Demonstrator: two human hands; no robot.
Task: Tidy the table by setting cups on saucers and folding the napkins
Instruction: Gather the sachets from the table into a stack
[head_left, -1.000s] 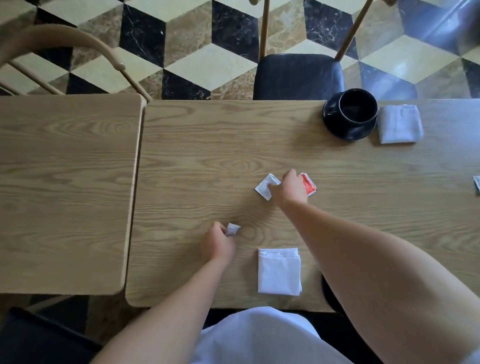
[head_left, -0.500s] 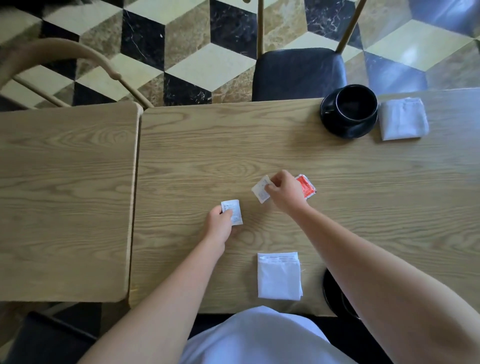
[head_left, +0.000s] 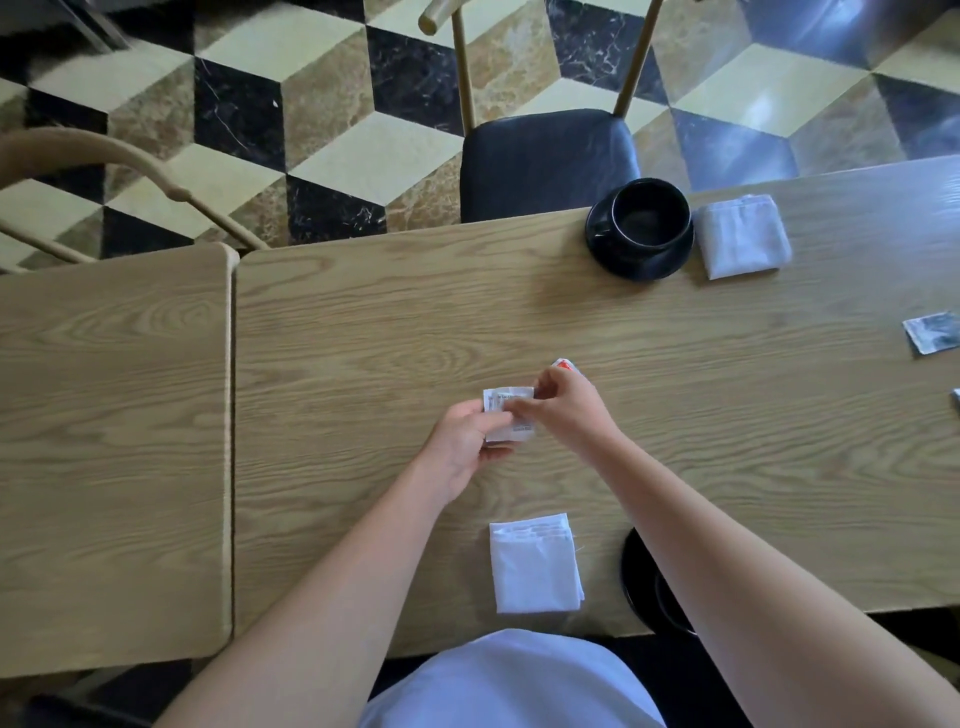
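- Left hand (head_left: 462, 441): its grip is clamped on white sachets (head_left: 508, 415), thumb on top, fingers curled beneath. Half a second earlier it held a single sachet well apart from the right hand; the two hands have since come together above the bench (head_left: 363, 338).
- Right hand (head_left: 569, 405): its grip pinches the top edge of the same white sachets. A red sachet (head_left: 563, 365) peeks out just beyond its knuckles; whether the hand holds it cannot be told.
- Near napkin (head_left: 535, 564): folded into a white square, lying flat on the bench between the hands and the person's body, unchanged from the earlier frames.
- Near saucer (head_left: 636, 571): black, just beside the near napkin, largely hidden under the right forearm.
- Far cup (head_left: 649, 218): black, seated on a black far saucer (head_left: 641, 262) at the bench's far edge, well beyond the near napkin.
- Far napkin (head_left: 740, 236): folded, just beside the far saucer.
- Dark sachet (head_left: 932, 332): lies alone at the frame's right edge, well apart from the near napkin.
- Dark-seated chair (head_left: 548, 161): stands behind the far cup.
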